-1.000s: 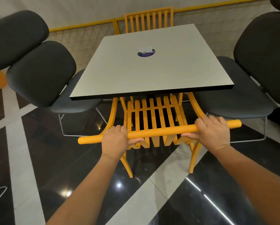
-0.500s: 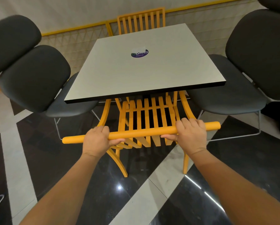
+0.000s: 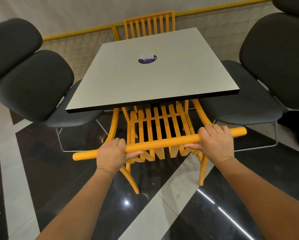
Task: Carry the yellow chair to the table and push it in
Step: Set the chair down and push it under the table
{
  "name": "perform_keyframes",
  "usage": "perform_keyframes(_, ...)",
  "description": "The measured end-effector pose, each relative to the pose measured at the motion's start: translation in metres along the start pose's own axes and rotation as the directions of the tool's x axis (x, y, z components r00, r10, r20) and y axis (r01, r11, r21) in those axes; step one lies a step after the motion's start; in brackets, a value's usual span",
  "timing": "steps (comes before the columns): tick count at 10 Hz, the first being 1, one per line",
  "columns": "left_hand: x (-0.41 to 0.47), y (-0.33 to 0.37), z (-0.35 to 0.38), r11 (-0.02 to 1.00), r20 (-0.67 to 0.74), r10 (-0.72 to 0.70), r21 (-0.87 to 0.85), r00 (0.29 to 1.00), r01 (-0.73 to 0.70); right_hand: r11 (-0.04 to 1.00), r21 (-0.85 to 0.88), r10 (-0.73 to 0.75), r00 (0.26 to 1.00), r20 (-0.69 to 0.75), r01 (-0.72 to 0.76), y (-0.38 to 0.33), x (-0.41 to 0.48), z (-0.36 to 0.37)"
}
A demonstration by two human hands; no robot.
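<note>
The yellow chair [image 3: 160,144] stands right in front of me at the near edge of the square grey table [image 3: 145,84]. Its slatted back leans toward me and its seat is hidden under the tabletop. My left hand [image 3: 111,154] grips the round top rail left of the middle. My right hand [image 3: 214,142] grips the same rail toward its right end. Two rear legs rest on the glossy floor below my hands.
A black padded chair [image 3: 36,84] flanks the table on the left and another black padded chair [image 3: 273,66] on the right, both close to the yellow chair's sides. A second yellow chair [image 3: 149,25] stands at the table's far side, before a yellow-trimmed wall.
The view has swung slightly, so table and chair have shifted in frame. The chair's seat has gone a little further under the tabletop. Both hands keep their grip on the rail.
</note>
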State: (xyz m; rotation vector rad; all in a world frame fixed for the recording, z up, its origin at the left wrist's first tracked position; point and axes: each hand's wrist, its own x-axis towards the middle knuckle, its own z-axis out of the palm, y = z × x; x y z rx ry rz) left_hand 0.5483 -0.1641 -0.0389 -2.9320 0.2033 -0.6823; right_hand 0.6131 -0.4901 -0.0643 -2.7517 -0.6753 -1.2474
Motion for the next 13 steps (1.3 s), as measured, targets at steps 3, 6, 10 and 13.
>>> perform_keyframes(3,-0.006,-0.045,0.0,1.0,-0.031,-0.009,-0.007,0.999,0.009,0.999,-0.01,0.033,0.999,-0.029,-0.034,-0.051,0.003,0.004)
perform_keyframes(6,-0.003,-0.024,-0.001,0.999,0.009,-0.044,0.008,0.999,0.043,1.0,0.005,-0.013,1.0,-0.021,0.013,-0.027,0.004,0.003)
perform_keyframes(10,-0.003,-0.021,-0.008,0.998,0.105,-0.055,-0.011,0.993,0.056,1.0,0.007,0.029,0.997,0.068,-0.029,-0.032,0.004,-0.004)
perform_keyframes(13,-0.009,-0.014,-0.017,0.991,0.228,-0.127,-0.002,0.965,0.131,0.987,0.037,0.131,0.913,0.386,-0.157,-0.04,0.01,-0.029)
